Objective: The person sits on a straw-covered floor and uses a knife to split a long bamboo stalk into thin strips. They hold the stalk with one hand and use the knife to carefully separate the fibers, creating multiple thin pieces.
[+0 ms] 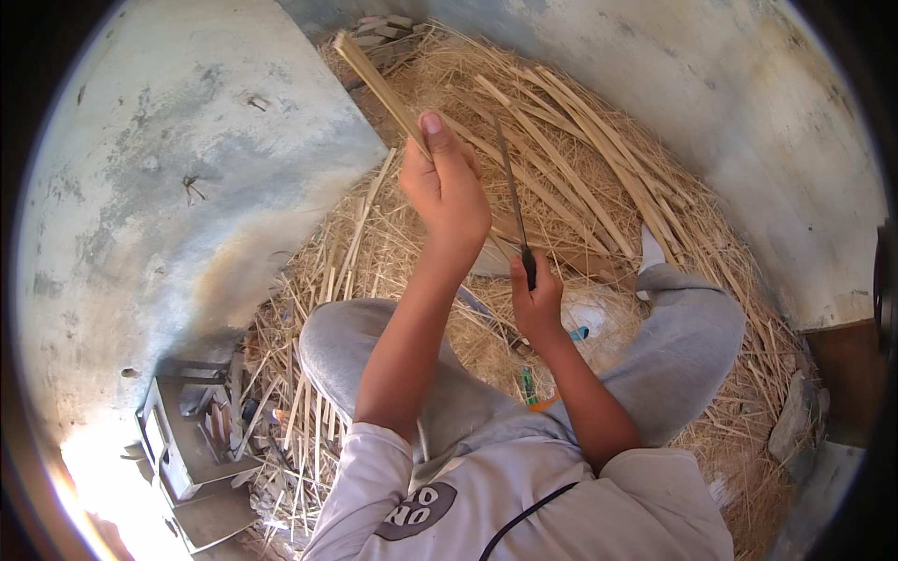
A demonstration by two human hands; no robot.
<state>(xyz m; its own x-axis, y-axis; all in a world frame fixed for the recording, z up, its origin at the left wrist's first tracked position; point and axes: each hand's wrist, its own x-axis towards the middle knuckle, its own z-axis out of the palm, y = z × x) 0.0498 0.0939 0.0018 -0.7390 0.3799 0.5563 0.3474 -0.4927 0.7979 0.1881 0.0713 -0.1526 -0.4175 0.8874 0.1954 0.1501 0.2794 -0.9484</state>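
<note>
My left hand (447, 192) is closed round the lower end of a pale split bamboo strip (376, 86), thumb pressed along it. The strip slants up and away to the left; whether it is one piece or several together I cannot tell. Lower and to the right, my right hand (539, 307) grips the black handle of a long, thin-bladed knife (512, 182). Its dark blade points away from me, apart from the strip. Beyond the knife, several long bamboo strips (571, 182) lie on the floor.
Straw-like shavings (440, 70) cover the floor around my bent legs (692, 327). Weathered walls (187, 140) stand close on the left and right. A grey metal box (192, 449) with odds and ends is at the lower left. A stone slab (800, 421) leans at the right.
</note>
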